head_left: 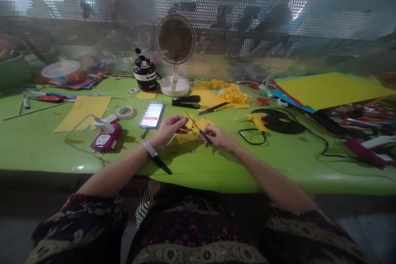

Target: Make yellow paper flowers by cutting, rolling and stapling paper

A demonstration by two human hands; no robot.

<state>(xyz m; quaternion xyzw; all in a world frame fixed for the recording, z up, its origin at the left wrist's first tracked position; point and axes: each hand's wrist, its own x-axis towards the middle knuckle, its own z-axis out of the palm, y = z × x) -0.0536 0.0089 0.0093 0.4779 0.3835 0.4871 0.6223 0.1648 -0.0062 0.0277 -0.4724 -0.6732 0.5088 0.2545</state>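
Over the front middle of the table, my left hand [175, 128] pinches a small piece of yellow paper [192, 123] between thumb and fingers. My right hand [216, 137] is closed round the dark handle of what look like slim scissors [202, 134]. Their narrow metal end points up and left, against the yellow paper. More yellow paper [185, 138] lies on the table under my hands. A phone [152, 114] with a lit screen is just left of my left hand. The black stapler [186, 102] lies beyond my hands.
A desk fan [175, 41] and a dark bottle [145, 74] stand at the back. Yellow crepe pieces [230, 90] lie behind the stapler. On the right are a yellow glue gun [257, 121] and coloured sheets [334, 90]. A purple power strip [107, 137] and tape roll [125, 112] are left.
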